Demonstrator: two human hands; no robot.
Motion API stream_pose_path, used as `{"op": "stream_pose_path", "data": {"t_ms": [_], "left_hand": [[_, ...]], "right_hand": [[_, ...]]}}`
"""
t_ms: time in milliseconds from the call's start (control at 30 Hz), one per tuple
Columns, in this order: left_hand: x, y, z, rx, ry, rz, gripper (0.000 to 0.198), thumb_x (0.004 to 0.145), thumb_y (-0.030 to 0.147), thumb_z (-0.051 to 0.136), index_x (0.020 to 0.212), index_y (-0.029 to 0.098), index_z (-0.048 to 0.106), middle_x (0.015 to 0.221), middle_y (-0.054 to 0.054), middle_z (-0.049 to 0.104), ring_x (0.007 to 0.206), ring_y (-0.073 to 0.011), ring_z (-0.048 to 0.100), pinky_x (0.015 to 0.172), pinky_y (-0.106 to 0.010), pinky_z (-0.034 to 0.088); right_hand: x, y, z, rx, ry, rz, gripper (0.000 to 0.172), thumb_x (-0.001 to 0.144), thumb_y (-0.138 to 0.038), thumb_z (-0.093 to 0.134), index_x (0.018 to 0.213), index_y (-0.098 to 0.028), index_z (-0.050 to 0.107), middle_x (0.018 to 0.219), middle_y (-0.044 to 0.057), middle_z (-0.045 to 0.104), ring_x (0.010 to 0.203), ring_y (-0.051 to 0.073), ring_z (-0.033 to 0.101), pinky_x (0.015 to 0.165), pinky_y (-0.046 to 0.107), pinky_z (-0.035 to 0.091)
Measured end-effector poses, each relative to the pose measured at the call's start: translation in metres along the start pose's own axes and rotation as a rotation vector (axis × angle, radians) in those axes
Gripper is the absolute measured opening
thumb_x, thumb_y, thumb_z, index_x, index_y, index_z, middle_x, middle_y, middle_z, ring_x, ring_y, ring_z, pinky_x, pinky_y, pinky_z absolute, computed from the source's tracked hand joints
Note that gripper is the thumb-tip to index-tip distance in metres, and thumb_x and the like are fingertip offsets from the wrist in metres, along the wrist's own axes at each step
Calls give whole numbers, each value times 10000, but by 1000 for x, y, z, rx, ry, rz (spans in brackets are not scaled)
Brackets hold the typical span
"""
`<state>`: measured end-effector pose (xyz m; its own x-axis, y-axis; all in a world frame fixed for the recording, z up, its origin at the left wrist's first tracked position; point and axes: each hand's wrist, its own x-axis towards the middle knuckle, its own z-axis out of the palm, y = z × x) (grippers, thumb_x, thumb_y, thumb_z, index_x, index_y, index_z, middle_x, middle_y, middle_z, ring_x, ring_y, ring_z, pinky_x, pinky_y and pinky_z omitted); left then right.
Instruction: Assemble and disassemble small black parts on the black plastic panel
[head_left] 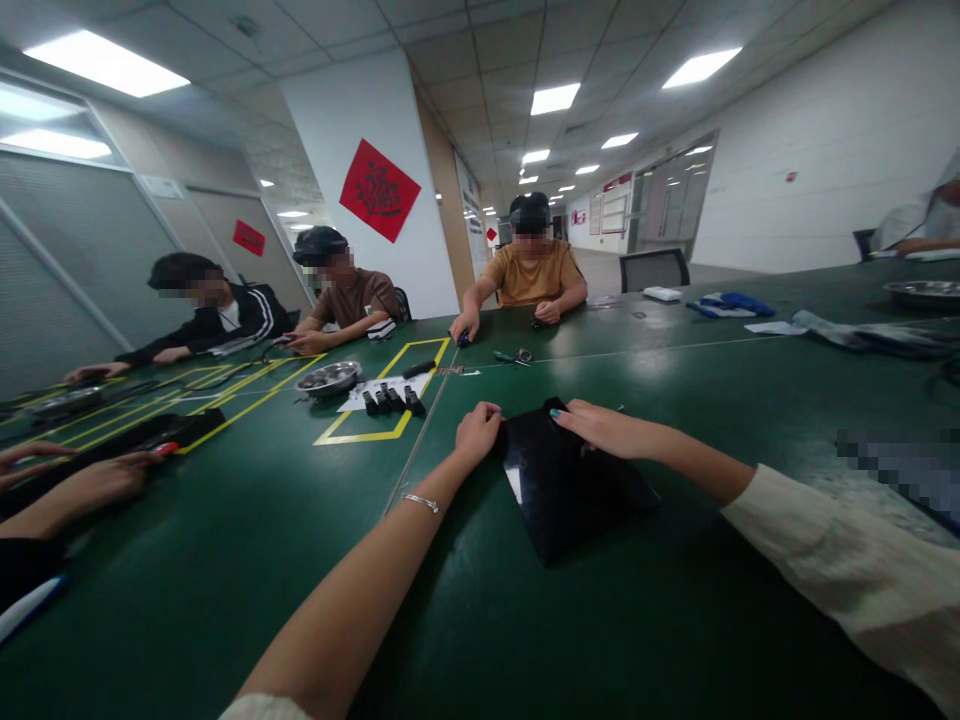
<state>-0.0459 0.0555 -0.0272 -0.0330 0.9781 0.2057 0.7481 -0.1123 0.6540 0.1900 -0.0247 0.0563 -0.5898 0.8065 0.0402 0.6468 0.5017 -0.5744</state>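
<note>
Lying on the green table (465,620), straight ahead of the wearer and between the two hands, is a flat, glossy black piece (581,505), one corner pointing toward the wearer and a white patch (513,484) along its left side. The left hand (478,434) is at its far left corner with the fingers curled; whether they pinch it cannot be told. The right hand (604,430) reaches over its far right part, fingers extended, a blue-green nail showing; its grip cannot be told either. A silver bracelet (421,502) circles the left wrist, and a cream sleeve (832,560) covers the right forearm. Beyond the left hand, several short black parts (394,401) stand on white paper (352,400) beside a metal bowl (328,379), near yellow tape (352,437). Farther off, a green-handled tool (512,357) lies before a co-worker in a mustard shirt (531,278); two more people sit at the left, wearing dark headgear
</note>
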Motion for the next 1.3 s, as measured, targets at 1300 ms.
{"op": "stream_pose_path", "data": {"t_ms": [1300], "left_hand": [[-40, 40, -8, 201, 272, 763, 191, 855, 216, 371, 927, 183, 544, 902, -55, 612, 937, -190, 499, 853, -347, 377]], "right_hand": [[16, 132, -15, -587, 249, 363, 380, 833, -383, 515, 1069, -92, 579, 1064, 178, 577, 968, 239, 569, 837, 303, 421]]}}
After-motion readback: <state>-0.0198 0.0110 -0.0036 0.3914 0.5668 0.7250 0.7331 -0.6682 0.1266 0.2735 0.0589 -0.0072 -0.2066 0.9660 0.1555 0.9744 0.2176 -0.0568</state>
